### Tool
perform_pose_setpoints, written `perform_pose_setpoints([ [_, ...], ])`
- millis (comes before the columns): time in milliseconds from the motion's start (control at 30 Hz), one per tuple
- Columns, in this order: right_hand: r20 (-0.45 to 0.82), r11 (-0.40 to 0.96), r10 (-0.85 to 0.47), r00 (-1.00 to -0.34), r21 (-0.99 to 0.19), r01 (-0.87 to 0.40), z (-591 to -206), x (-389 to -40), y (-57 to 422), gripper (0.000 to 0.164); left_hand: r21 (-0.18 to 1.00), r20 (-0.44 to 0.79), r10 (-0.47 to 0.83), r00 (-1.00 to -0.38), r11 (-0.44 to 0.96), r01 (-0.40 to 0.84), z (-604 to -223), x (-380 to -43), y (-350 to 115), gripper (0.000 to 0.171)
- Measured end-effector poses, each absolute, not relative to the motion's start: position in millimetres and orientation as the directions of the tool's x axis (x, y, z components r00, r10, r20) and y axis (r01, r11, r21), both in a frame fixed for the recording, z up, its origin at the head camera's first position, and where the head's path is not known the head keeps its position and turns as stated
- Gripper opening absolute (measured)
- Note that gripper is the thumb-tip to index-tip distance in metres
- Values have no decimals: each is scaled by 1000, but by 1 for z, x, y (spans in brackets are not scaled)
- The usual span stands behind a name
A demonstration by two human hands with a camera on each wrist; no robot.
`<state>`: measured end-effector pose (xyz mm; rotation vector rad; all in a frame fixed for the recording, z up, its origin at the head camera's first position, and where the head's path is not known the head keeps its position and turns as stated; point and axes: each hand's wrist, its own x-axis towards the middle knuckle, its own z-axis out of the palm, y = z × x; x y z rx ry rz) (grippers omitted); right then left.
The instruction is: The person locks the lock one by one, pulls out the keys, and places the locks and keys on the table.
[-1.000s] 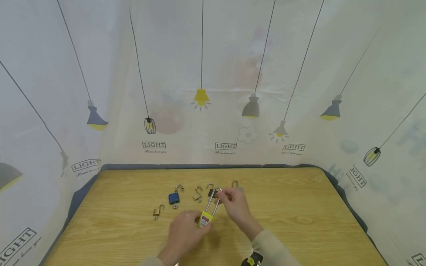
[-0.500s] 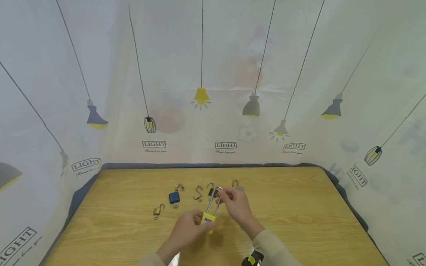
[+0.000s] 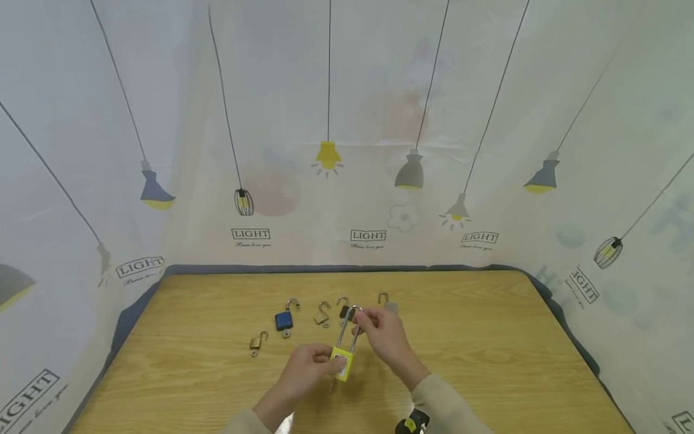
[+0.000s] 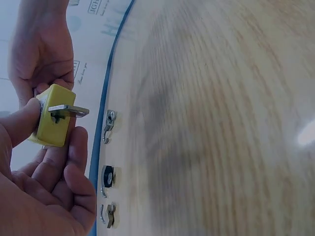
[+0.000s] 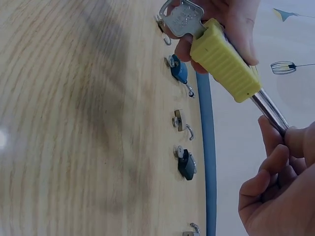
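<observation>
A yellow padlock (image 3: 343,366) with a long metal shackle (image 3: 340,333) is held above the table between both hands. My left hand (image 3: 305,369) grips its body, the thumb lying over the label on the front. At the upper end, my right hand (image 3: 386,339) pinches the shackle near its bend. A silver key (image 5: 181,18) sticks out of the bottom of the body in the right wrist view; the same key (image 4: 68,110) shows end-on in the left wrist view. Whether the shackle is latched into the body cannot be told.
Several smaller padlocks with raised shackles lie behind the hands on the wooden table (image 3: 488,349): brass (image 3: 255,344), blue (image 3: 283,320), a second brass one (image 3: 321,320), black (image 3: 346,311) and grey (image 3: 391,307). A patterned curtain (image 3: 368,199) stands behind the table's far edge.
The padlock's body has shifted slightly to the right and hangs more upright. My left thumb has slid across its label. The right hand has stayed nearly still.
</observation>
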<state>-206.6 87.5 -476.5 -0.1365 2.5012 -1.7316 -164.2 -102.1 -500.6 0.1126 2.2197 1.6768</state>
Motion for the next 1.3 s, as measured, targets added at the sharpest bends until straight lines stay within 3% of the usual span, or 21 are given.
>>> perform_pose_setpoints([
  [533,-20,302,-213,-977,-952,-47,-472,-202,88,29,952,-229,300,-926,267,-149,-509,-164,-103,39],
  [833,-98,351,-331,-938,-936,-26,-487,-199,108,52,956,-242,282,-929,231,-179,-509,-162,-99,39],
  [1033,-140,359,-481,-865,-932,-49,-499,-181,120,40,964,-235,250,-939,181,-193,-510,-163,-98,45],
  [1300,-181,320,-539,-823,-947,-2,-515,-160,110,29,963,-249,200,-948,159,-219,-512,-166,-95,44],
])
